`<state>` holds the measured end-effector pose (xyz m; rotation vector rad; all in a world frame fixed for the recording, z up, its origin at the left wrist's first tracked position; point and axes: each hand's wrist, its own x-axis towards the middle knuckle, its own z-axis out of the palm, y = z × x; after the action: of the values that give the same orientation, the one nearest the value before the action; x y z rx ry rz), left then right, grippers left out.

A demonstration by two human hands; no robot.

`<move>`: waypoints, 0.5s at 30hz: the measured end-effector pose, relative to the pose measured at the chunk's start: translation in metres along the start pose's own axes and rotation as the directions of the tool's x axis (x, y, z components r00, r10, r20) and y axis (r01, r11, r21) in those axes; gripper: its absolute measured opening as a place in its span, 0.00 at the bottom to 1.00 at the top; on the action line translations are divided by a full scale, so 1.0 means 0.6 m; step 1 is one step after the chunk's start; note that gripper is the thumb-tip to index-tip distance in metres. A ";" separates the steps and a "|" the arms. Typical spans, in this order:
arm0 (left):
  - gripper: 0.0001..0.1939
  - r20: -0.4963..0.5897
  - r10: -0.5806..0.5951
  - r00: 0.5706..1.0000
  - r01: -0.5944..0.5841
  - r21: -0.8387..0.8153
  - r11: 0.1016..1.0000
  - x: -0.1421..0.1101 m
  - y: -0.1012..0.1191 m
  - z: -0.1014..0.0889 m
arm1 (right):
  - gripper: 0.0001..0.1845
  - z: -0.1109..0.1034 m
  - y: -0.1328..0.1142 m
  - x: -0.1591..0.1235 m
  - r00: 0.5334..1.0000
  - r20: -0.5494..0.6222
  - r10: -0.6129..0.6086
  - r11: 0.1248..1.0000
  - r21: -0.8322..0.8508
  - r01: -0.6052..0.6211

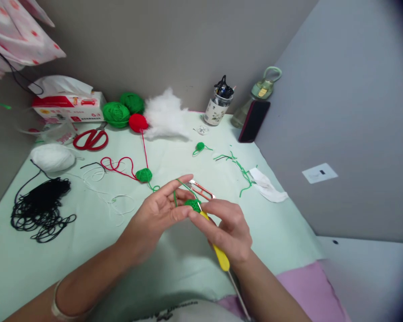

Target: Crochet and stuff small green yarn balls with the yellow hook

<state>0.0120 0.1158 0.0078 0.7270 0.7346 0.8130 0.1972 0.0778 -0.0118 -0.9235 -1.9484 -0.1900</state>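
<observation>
Between thumb and fingers, my left hand (157, 208) pinches a small green crochet piece (192, 205). A strand of green yarn (175, 198) loops over its raised index finger. My right hand (229, 226) grips a crochet hook (220, 257) by its yellow handle, and the metal tip meets the green piece. The hook's long metal shaft runs down toward my lap. Just beyond my fingers lie orange-handled thread snips (203, 191). A small green yarn ball (143, 175) rests to the left of them, beside red yarn.
At the left are black yarn (42, 205), white yarn (53, 157), red scissors (91, 139) and a tissue box (69, 106). White stuffing (166, 115) sits at the back. A pen jar (218, 107), a bottle (255, 100) and a phone (254, 121) stand back right, with green scraps (242, 172) nearer.
</observation>
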 end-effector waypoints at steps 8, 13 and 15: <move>0.33 0.089 -0.110 0.990 0.121 -0.121 0.985 0.011 0.003 -0.016 | 0.14 0.008 0.022 0.013 0.895 0.068 0.440 0.672 0.637 -0.378; 0.34 0.076 -0.118 0.990 0.119 -0.009 0.993 0.013 0.015 -0.025 | 0.10 -0.001 0.029 0.017 0.846 0.138 0.516 0.552 0.702 -0.451; 0.33 0.078 -0.123 0.989 0.121 0.027 0.992 0.014 0.019 -0.028 | 0.08 -0.003 0.032 0.021 0.797 0.175 0.578 0.453 0.743 -0.492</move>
<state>-0.0010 0.1330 0.0053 0.7225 0.7105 0.6621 0.2078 0.0969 -0.0049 -0.8512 -1.3001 0.9062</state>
